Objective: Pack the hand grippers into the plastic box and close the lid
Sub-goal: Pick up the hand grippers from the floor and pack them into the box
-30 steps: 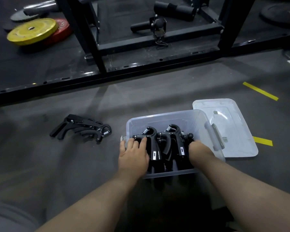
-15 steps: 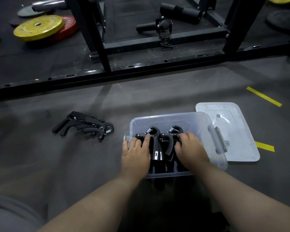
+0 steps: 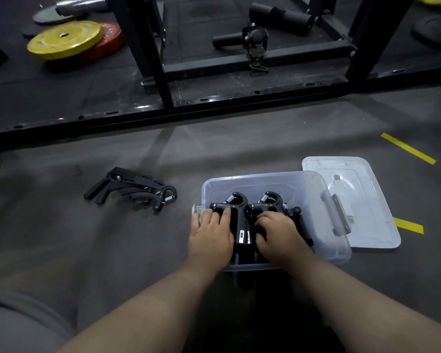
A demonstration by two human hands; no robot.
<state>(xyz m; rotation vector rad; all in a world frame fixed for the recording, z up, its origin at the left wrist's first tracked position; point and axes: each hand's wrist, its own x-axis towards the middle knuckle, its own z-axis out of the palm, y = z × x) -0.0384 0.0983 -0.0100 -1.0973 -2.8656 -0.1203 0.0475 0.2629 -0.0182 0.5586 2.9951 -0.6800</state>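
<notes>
We're looking down at the clear plastic box [image 3: 337, 247] on the gym floor [image 3: 239, 149], just right of centre frame, and two black hand grippers [image 3: 239, 212] stand side by side inside it, springs up. The left hand [image 3: 210, 235] lies on the left one, its fingers [image 3: 222, 215] laid nearly straight and close together over the top bar, the outer one touching the box's left rim. The right hand [image 3: 278, 235] is down on the other gripper, its fingers [image 3: 262, 221] curled over the handles. The lid [image 3: 362, 200] is off, flat on the floor against the box's right side. Left of the box, well apart, a pile of loose grippers [image 3: 135, 192] waits on the floor. In the upper left of the frame, a yellow weight plate [image 3: 64, 39] leans on a red one [image 3: 110, 39] beside the black rack [image 3: 163, 72].
</notes>
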